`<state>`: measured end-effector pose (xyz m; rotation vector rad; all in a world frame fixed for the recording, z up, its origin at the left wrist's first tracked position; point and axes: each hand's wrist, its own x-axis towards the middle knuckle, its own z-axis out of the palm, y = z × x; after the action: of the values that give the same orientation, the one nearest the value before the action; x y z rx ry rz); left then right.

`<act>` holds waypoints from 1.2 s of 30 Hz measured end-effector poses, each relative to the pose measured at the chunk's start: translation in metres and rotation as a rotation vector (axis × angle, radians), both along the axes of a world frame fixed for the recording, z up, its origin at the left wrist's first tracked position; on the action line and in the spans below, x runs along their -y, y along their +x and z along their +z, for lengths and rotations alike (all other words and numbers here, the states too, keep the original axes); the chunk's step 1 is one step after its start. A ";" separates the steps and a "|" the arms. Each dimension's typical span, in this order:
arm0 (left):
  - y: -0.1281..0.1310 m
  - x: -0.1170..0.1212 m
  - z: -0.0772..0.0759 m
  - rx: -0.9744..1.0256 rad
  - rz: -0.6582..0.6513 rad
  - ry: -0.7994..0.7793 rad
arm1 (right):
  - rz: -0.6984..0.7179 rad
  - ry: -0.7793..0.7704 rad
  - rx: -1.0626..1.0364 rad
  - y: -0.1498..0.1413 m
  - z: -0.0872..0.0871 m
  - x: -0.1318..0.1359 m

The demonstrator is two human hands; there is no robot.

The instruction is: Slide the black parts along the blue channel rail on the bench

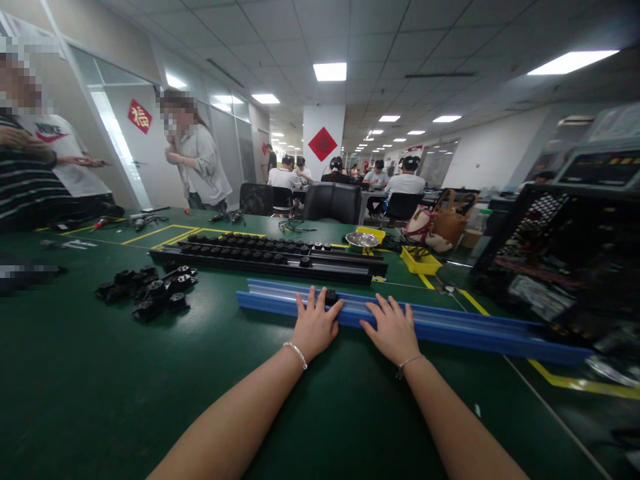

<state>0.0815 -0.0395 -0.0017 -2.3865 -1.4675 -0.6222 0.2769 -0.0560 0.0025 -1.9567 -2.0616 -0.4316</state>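
A long blue channel rail (450,323) lies across the green table in front of me. My left hand (316,327) rests on its near edge with fingers spread, beside a small black part (331,297) sitting in the channel. Farther right along the same rail, my right hand (393,327) lies with its fingers apart over the edge. Behind the blue rail are black rails (340,272) carrying rows of small black parts (240,252). A loose heap of similar black parts (155,290) is on the table to the left.
A metal bowl (362,240) and a yellow tray (420,261) stand beyond the rail. At right is an open black computer case (540,247). Cables and tools lie along the far edge. People stand at the left (200,160); others sit farther back.
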 end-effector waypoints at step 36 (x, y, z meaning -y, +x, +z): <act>-0.004 0.001 0.006 0.046 0.110 -0.006 | 0.008 -0.013 -0.021 0.001 0.002 0.001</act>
<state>0.0776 -0.0405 0.0047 -2.2919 -1.6091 -0.6510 0.2780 -0.0571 0.0042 -1.9505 -2.0637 -0.3950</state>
